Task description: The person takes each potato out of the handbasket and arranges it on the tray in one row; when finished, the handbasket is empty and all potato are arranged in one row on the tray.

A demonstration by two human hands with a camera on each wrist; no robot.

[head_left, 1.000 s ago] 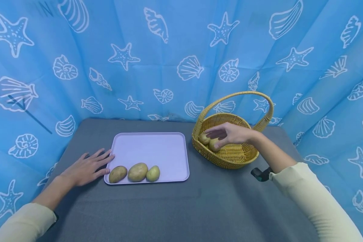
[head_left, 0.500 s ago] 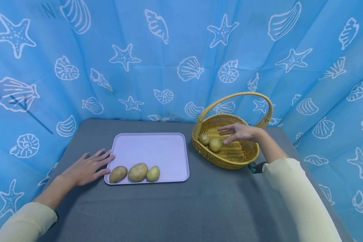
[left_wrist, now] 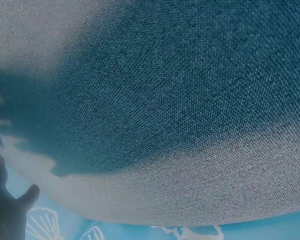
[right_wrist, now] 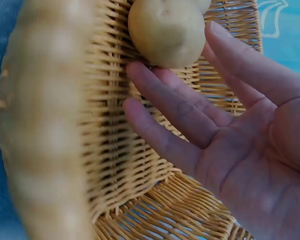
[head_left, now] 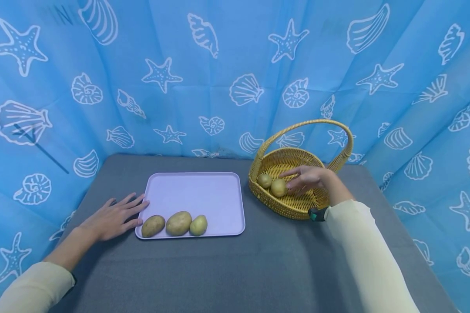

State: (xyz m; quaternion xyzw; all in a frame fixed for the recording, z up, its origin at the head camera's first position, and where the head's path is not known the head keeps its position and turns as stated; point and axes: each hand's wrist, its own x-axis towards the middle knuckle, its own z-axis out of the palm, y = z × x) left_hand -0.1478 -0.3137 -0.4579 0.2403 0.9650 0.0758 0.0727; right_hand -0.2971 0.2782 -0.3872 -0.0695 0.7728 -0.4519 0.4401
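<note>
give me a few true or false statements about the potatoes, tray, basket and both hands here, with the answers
1. Three brown potatoes lie along the near edge of the pale lilac rectangular tray. True.
2. The woven yellow wicker basket holds four potatoes. False: two small potatoes show in it, the nearer potato and one behind it.
3. The right hand is inside the basket, its fingers touching the nearer potato. True.
4. The left hand grips a potato on the tray. False: it lies flat on the grey table, fingertips at the tray's left edge, holding nothing.
5. The basket stands to the left of the tray. False: it stands to its right.
</note>
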